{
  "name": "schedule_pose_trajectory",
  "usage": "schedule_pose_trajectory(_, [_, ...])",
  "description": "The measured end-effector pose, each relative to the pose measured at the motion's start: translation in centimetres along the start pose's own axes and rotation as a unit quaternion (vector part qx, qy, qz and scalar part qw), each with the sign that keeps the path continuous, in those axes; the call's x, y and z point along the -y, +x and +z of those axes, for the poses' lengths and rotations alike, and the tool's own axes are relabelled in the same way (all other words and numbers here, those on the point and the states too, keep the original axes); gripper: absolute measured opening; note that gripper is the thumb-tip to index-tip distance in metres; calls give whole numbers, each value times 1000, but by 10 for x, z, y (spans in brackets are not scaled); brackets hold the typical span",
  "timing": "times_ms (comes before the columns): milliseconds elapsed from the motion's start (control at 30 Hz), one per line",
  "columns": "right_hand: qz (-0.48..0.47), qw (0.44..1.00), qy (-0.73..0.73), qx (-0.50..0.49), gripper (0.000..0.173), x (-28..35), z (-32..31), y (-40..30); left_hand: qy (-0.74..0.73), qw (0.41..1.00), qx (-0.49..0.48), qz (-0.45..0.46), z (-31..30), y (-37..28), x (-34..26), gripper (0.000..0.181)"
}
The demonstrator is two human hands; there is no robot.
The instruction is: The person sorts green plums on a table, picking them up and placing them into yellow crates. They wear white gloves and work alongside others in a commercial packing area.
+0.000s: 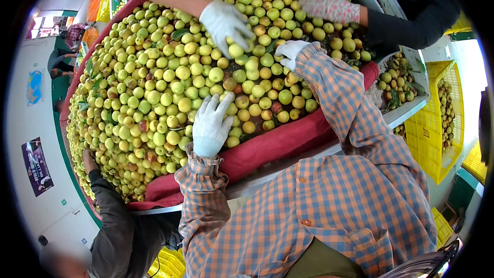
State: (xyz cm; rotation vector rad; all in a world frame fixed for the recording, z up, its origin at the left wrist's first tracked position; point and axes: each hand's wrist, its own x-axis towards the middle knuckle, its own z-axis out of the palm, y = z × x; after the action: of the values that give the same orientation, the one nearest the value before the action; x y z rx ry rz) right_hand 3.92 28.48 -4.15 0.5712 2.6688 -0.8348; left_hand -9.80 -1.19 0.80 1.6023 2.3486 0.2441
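Green-yellow jujube fruits (166, 98), some with brown or reddish patches, cover a large sorting table edged with dark red cloth (278, 141). My left hand (212, 125), in a white knit glove, rests palm down on the fruits near the cloth edge, fingers spread, gripping nothing visible. My right hand (292, 52), also white-gloved, reaches farther across to the right part of the pile; its fingers are bent over fruits, and whether they grip one is hidden. A few green leaves (180, 33) lie among the fruits.
Co-workers' gloved hands (227, 27) work close beyond mine, one in a patterned glove (328, 7). Another person's dark sleeve (110, 197) reaches in at the left. A metal chute (409, 110) at the right holds browner fruits, beside a yellow plastic crate (422, 123).
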Motion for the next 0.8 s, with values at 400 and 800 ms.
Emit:
schedule_pose_trajectory(400, [-118, 896, 425, -53, 51, -16, 11, -75, 46, 999, -5, 11, 4, -2, 5, 60])
schedule_pose_trajectory(800, [-179, 622, 759, -68, 51, -10, 15, -122, 59, 998, 7, 25, 0, 0, -2, 59])
